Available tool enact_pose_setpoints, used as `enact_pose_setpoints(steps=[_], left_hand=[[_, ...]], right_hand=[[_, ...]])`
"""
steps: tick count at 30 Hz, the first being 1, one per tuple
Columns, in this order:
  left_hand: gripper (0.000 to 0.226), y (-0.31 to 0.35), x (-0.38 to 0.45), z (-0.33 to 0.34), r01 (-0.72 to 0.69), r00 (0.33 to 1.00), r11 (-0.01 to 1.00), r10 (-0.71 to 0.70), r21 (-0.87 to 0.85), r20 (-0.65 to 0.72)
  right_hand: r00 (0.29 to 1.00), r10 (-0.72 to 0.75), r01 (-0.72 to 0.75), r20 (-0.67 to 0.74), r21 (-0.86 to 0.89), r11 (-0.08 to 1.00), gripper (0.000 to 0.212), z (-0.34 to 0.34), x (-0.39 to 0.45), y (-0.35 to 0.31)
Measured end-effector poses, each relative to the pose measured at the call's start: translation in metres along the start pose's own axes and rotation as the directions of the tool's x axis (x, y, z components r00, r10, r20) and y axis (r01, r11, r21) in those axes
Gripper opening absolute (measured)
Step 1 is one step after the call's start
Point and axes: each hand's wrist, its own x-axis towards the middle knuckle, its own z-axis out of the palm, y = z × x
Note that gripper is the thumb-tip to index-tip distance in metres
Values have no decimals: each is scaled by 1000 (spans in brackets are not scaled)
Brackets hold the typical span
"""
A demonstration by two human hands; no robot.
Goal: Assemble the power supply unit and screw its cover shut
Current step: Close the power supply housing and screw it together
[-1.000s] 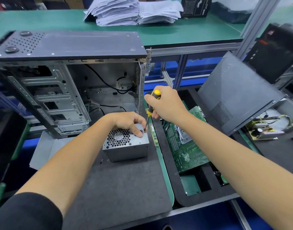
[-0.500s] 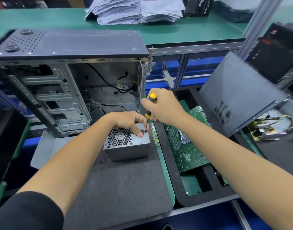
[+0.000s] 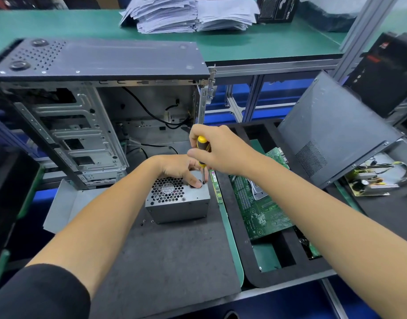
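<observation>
Your right hand (image 3: pixel 217 151) has brought the screwdriver (image 3: pixel 202 155) upright; its grip holds the handle, tip directly over the power supply unit's (image 3: pixel 179 201) right-rear corner screw, beside your left hand's (image 3: pixel 179 168) pressing fingertip.

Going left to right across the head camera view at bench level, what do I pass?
Open grey metal computer case → small grey power supply box with honeycomb fan grille → green circuit board → leaning dark grey side panel.
</observation>
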Motion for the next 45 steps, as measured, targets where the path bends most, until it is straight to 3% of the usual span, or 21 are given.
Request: enact_pose_setpoints(steps=[5, 10, 13, 16, 21, 23, 25, 27, 32, 35, 39, 42, 45], left_hand=[[14, 5, -5, 2, -9, 1000, 999, 8, -48, -8], [15, 5, -5, 2, -24, 1000, 999, 24, -27, -11], [16, 5, -4, 3, -14, 1000, 1000, 13, -26, -13], [16, 4, -2, 3, 14, 999, 999, -15, -32, -41], [14, 2, -2, 4, 34, 997, 999, -37, -40, -71], [15, 2, -3, 4, 28, 998, 999, -31, -45, -60], [17, 1, -2, 4, 26, 998, 999, -29, -34, -64], [18, 2, -1, 4, 37, 997, 999, -38, -17, -64], [13, 5, 1, 4, 15, 1000, 1000, -15, 3, -18], [12, 3, 2, 3, 49, 998, 999, -49, -5, -27], [31, 0, 5, -1, 120, 991, 992, -117, 43, -69], [55, -1, 7, -1, 95, 995, 995, -94, 32, -12], [44, 0, 7, -1, 95, 995, 995, -95, -19, 7]], right_hand=[[995, -63, 71, 78, -109, 991, 27, -4, 0, -5], [985, -48, 71, 167, -135, 988, 19, -8, 2, -11], [989, -42, 72, 140, -214, 974, 8, -10, 5, -14], [989, -81, 124, 125, -391, 912, 3, -13, 7, -16], [988, -115, 156, 106, -696, 701, 31, -7, 9, -26], [984, -82, 167, 158, -652, 739, 31, -7, 10, -25], [955, -43, 194, 295, -507, 840, 19, -11, 9, -27], [928, -61, 231, 368, -439, 868, 5, -13, 9, -28], [973, -43, 167, 227, -562, 810, 26, -12, 11, -21], [974, -20, 153, 224, -594, 790, 36, -13, 10, -16], [954, -18, 170, 300, -492, 854, 14, -17, 4, -16], [934, -19, 187, 356, -443, 877, 18, -19, 6, -17], [968, -10, 147, 251, -534, 833, 18, -15, 11, -20]])
